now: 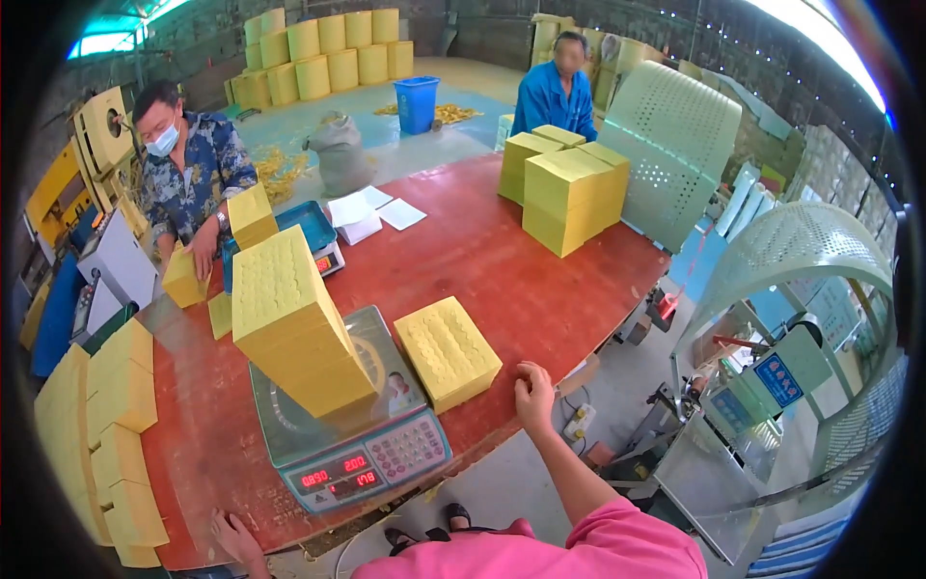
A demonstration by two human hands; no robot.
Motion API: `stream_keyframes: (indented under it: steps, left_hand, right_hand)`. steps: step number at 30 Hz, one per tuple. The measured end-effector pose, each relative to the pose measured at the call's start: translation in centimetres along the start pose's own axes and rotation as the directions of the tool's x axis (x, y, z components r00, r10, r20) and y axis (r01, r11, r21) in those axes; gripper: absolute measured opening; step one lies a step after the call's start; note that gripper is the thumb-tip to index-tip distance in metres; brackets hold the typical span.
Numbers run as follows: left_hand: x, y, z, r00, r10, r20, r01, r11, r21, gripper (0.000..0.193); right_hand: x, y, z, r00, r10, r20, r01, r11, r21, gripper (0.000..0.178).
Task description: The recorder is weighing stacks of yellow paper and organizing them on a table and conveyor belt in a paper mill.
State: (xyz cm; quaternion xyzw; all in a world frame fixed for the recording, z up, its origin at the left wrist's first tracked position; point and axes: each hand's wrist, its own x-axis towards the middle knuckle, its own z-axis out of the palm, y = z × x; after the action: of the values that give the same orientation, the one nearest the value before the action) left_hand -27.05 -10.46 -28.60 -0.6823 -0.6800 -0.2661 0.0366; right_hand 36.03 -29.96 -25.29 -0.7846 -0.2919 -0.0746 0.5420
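A tall stack of yellow paper sheets [294, 323] leans on the pan of a digital scale [357, 439] at the near edge of the red table [511, 280]. A lower yellow stack [447, 350] lies just right of the scale. My right hand [533, 391] rests with curled fingers on the table edge beside that lower stack, holding nothing. My left hand [234, 540] lies spread on the table's front edge, below and left of the scale.
A masked person [183, 169] across the table holds a small yellow stack [183, 280] near a second scale [313, 236]. Another person in blue [555, 92] sits behind large yellow stacks [564, 188]. More yellow stacks [101, 434] line the left. Perforated green machine guards [675, 145] stand at right.
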Motion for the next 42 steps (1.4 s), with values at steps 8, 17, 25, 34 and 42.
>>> stream_keyframes:
  steps: [8,17,25,34,42]
  left_hand:
    - [-0.1,-0.5,-0.1,0.999,0.037,-0.011,-0.037,0.999,0.006,0.03]
    - [-1.0,0.3,-1.1,0.956,-0.241,0.167,0.243,0.97,0.012,0.05]
    - [0.4,1.7,-0.7,0.998,0.064,-0.02,-0.061,0.99,0.129,0.027]
    - [0.0,0.9,-1.1,0.997,0.075,-0.028,-0.072,0.992,0.103,0.026]
    - [0.0,0.9,-1.2,0.997,0.044,-0.063,-0.041,0.998,0.051,0.028]
  right_hand:
    - [1.7,0.6,-0.5,1.0,-0.007,0.02,0.006,1.0,0.013,0.027]
    - [2.8,1.9,1.4,0.951,-0.309,0.013,0.299,0.909,-0.29,0.028]
    - [2.9,1.0,1.4,0.986,-0.115,0.123,0.139,0.968,-0.208,0.032]
    - [1.9,1.8,0.9,0.985,-0.116,0.126,0.144,0.961,-0.237,0.032]
    - [2.6,0.6,1.8,0.99,-0.094,0.101,0.112,0.977,-0.183,0.032]
